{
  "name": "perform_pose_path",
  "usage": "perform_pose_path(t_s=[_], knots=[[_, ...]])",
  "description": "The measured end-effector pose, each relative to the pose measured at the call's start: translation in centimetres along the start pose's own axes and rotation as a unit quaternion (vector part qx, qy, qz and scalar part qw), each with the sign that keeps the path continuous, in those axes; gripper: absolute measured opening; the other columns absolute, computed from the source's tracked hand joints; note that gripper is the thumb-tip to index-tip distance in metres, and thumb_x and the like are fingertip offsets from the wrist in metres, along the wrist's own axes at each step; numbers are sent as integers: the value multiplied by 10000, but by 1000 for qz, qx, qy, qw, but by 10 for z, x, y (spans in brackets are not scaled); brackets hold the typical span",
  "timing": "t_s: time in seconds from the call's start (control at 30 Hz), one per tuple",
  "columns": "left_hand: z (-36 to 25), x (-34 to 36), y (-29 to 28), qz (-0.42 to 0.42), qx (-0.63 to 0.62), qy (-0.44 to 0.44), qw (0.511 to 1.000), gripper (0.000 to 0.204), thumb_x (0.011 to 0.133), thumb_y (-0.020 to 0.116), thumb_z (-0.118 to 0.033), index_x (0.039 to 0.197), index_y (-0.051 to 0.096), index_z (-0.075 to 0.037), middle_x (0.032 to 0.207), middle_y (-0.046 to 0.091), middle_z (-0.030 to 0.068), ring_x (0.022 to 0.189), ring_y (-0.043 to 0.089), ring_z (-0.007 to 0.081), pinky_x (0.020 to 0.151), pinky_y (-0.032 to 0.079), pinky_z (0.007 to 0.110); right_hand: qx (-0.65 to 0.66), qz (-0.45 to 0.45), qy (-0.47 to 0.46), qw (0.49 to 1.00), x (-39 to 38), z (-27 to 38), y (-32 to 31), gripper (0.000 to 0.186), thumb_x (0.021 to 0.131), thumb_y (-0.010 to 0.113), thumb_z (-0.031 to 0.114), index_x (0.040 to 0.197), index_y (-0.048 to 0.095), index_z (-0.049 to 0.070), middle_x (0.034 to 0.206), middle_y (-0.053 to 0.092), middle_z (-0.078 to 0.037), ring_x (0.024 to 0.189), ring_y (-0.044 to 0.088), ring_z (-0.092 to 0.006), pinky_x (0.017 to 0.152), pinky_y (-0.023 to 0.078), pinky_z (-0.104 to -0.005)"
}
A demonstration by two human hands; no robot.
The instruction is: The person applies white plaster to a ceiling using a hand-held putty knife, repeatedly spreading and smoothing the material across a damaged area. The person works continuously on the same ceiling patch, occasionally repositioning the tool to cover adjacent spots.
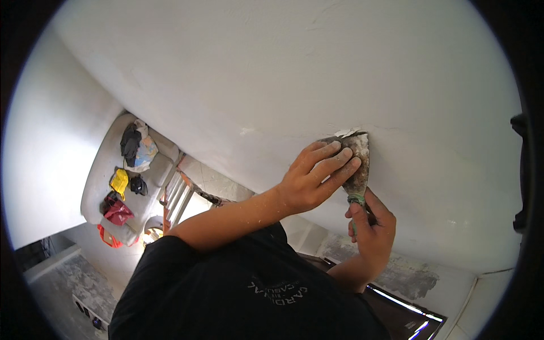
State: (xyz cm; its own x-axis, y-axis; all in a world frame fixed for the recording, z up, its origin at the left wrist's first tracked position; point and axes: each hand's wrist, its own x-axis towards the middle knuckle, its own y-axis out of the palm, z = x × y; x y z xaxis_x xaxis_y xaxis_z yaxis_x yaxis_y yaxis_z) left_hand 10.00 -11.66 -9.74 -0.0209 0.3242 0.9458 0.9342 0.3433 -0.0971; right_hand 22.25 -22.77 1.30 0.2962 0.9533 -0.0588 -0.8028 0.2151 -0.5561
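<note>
White wall [391, 68] lies open past the scraper [361, 173] edge, right fingers [381, 207] gripping handle [356, 199], left fingers [327, 167] outstretched on blade.

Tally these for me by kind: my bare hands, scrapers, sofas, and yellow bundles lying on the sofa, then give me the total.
Left hand and right hand: 2
Scraper: 1
Sofa: 1
Yellow bundle: 1
Total: 5
</note>
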Motion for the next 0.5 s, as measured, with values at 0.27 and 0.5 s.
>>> perform_pose_path(t_s=[0.27,0.5], knots=[[9,12,-8,-21,-3,32,999,381,730,763,-114,1109,744,-77,1143,667,77,1066,613,254,839,564,407,12,12,4,1000,-3,14,2,382,935,676,113,1292,631,-15,731,625,-25,511,492,-51,460,388,-216],[12,31,-29,9,0,50,999,374,716,754,-126,1088,760,-89,1136,671,52,1055,616,234,842,562,395,83,-2,32,996,-7,15,12,366,942,675,123,1287,639,5,732,629,-32,501,505,-58,431,388,-216]])
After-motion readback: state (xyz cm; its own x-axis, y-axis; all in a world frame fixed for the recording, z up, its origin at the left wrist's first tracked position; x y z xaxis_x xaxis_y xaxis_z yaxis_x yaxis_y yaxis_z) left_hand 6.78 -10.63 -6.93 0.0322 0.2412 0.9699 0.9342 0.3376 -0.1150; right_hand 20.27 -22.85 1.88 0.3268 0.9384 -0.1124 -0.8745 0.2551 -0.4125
